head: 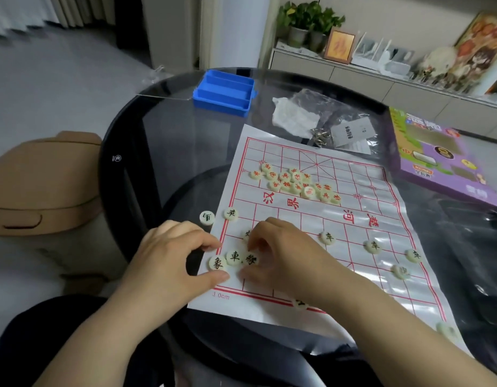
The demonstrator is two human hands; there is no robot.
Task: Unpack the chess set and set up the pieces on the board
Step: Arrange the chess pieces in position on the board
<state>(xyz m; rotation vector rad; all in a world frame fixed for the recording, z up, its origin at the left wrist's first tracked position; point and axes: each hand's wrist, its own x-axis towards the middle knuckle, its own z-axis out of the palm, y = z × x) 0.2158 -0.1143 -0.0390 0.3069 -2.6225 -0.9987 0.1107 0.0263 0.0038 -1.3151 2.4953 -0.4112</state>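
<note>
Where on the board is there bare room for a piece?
Bare: the white paper board's far right squares, between the heap of red-lettered round pieces and the purple cardboard box. Crowded: the near left corner, under the left hand and right hand.

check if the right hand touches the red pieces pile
Apart. The head view shows bare board between the right hand and the red pieces pile.

Grey floor (60, 79), low white sideboard (362, 76)

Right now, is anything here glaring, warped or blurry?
Head view: glare whitens the right half of the glossy board sheet; the wide lens tilts and bends the far cabinet; the piece at the bottom right is blurred.
</note>
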